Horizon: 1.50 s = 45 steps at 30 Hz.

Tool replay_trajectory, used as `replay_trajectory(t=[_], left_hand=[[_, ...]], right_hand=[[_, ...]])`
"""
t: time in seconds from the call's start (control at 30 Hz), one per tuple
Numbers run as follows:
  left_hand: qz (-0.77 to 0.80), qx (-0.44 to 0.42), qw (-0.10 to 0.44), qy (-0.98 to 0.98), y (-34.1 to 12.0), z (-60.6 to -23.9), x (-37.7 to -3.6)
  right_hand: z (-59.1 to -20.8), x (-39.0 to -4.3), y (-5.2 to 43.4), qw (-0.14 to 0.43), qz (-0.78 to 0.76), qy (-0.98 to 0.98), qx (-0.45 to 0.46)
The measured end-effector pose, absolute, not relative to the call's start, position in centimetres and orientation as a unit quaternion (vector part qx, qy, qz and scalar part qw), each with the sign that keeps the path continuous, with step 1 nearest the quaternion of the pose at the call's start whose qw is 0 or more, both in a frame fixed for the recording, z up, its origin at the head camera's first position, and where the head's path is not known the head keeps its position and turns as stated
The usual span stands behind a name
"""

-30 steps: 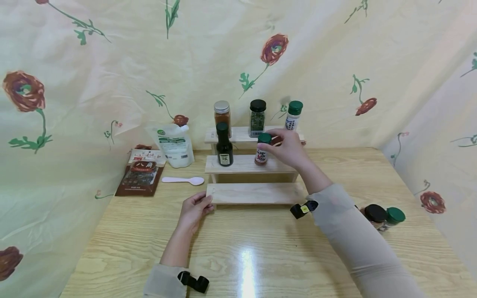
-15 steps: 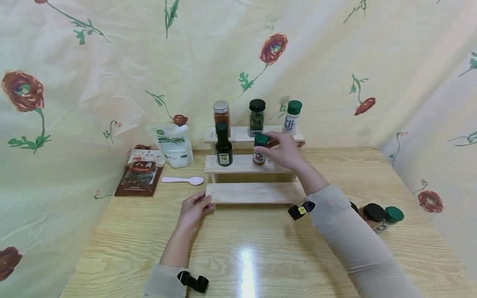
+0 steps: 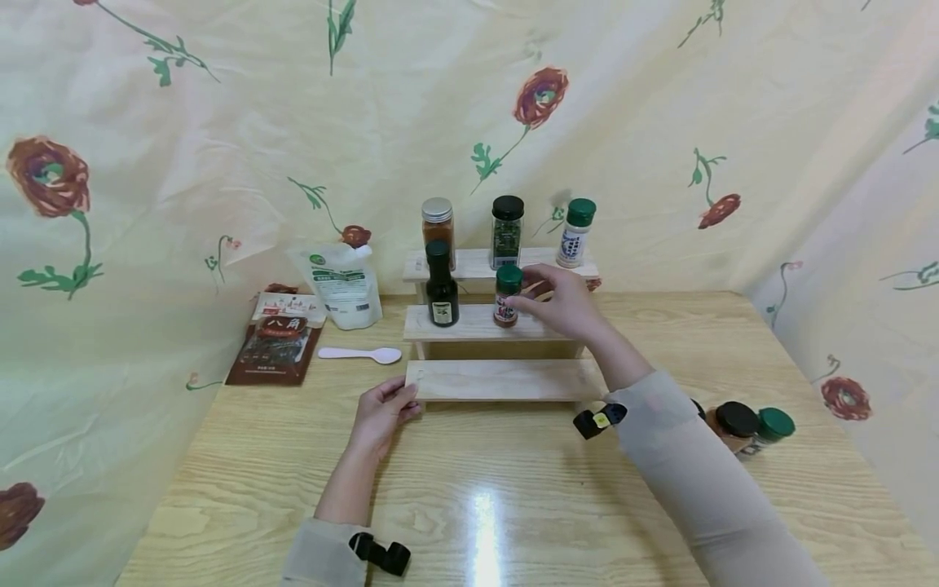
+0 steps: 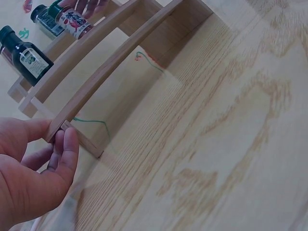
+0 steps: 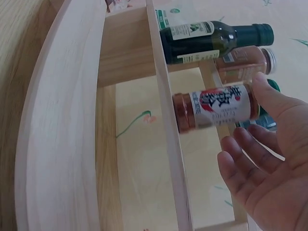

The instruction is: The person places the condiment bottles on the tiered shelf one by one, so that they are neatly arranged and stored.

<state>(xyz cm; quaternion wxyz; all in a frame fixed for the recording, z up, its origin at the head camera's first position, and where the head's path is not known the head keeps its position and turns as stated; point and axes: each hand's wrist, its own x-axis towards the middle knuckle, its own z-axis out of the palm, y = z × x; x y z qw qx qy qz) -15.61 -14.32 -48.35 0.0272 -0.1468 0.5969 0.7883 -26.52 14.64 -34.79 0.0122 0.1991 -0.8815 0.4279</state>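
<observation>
My left hand [image 3: 381,416] pinches the left end of the lowest step of a three-step wooden rack [image 3: 499,381], thumb above and fingers below in the left wrist view. On the middle step stands a spice jar [image 3: 506,308] with a green cap and reddish contents. My right hand [image 3: 568,306] is at the jar's right side. In the right wrist view its thumb [image 5: 264,89] touches the jar near the cap, while the other fingers are loosely bent and apart from the jar. A dark sauce bottle [image 3: 443,293] stands to the jar's left.
Along the top step are a silver-capped jar [image 3: 438,220], a black-capped jar [image 3: 507,232] and a green-capped white shaker [image 3: 575,235]. Left of the rack are a spoon [image 3: 363,355], a white pouch [image 3: 343,285] and a brown packet [image 3: 279,338]. Several jars [image 3: 737,420] stand at right.
The green-capped spice jar has slid a little left along the middle step. My right hand followed, and its fingers have come off the cap. The left hand has stayed put.
</observation>
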Motion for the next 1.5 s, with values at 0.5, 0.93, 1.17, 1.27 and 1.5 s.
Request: replay_trajectory(t=[0.5,0.93,1.17,1.27,1.5], left_hand=[[0.788,-0.150,0.027,0.597,-14.3,-48.1,-15.5],[0.795,-0.142,0.024,0.589,-14.4,-48.1,-15.1],[0.789,-0.157,0.034,0.593,-14.2,-48.0,-15.3],[0.789,-0.155,0.032,0.593,-14.2,-48.0,-15.3],[0.790,-0.154,0.031,0.592,-14.3,-48.3,-15.5]], right_hand=[[-34.0,-23.8,19.2,0.038,0.399,-0.900,0.174],[-33.9,-20.9,23.4,0.062,0.373,-0.911,0.165],[-33.9,-19.0,25.8,0.063,0.359,-0.921,0.138],[-33.9,-18.1,26.7,0.064,0.356,-0.923,0.129],[-34.7,-16.9,28.8,0.077,0.366,-0.917,0.136]])
